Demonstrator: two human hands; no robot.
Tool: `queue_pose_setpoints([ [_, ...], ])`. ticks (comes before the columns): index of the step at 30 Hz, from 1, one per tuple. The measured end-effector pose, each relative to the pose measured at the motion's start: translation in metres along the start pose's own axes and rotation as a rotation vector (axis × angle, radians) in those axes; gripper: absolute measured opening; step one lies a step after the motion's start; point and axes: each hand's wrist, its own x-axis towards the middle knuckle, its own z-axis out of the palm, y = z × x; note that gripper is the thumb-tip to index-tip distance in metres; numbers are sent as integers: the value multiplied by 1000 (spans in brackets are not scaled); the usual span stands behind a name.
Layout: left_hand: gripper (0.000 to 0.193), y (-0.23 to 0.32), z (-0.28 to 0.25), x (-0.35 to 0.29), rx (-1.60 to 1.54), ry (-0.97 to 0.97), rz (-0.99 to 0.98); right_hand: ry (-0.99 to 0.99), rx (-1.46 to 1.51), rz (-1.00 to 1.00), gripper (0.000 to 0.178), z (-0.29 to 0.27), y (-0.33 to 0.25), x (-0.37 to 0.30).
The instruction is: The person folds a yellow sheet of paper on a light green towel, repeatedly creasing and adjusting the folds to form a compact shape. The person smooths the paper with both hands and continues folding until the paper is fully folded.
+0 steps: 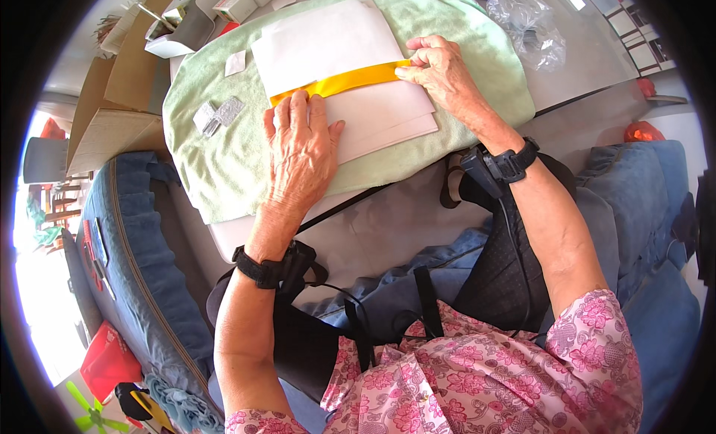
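Note:
White sheets of paper [328,42] lie stacked a little unevenly on a pale green towel [477,31]. Across them runs a shiny yellow ribbon [358,79]. My left hand [300,147] rests palm down at the papers' left side, fingers stretched, fingertips touching the ribbon near its left end. At the opposite end, my right hand [440,72] pinches the ribbon between thumb and fingers by the papers' right edge. On the towel to the left are a small white paper piece [236,63] and small silvery packets [218,117].
An open cardboard box [119,128] stands left of the table. Small boxes [237,4] sit at the far left of the tabletop, and a clear plastic bag [526,27] at the far right. A blue-covered sofa [142,262] surrounds me. Cables hang from bands on both wrists.

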Motion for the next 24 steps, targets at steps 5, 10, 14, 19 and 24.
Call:
queue_pose_setpoints([
  [5,43,0,-1,0,-2,-19,-7,16,-9,-42,25,-1,2,0],
  [10,43,1,-2,1,-2,-18,-13,45,87,-33,24,3,9,2],
  [14,43,0,-1,0,-3,-22,-17,41,111,-17,25,4,7,1],
  [19,43,1,0,-1,-13,-16,-18,44,86,4,25,4,5,0],
  [24,42,0,0,0,-21,-21,-18,54,60,4,25,2,3,-1],
])
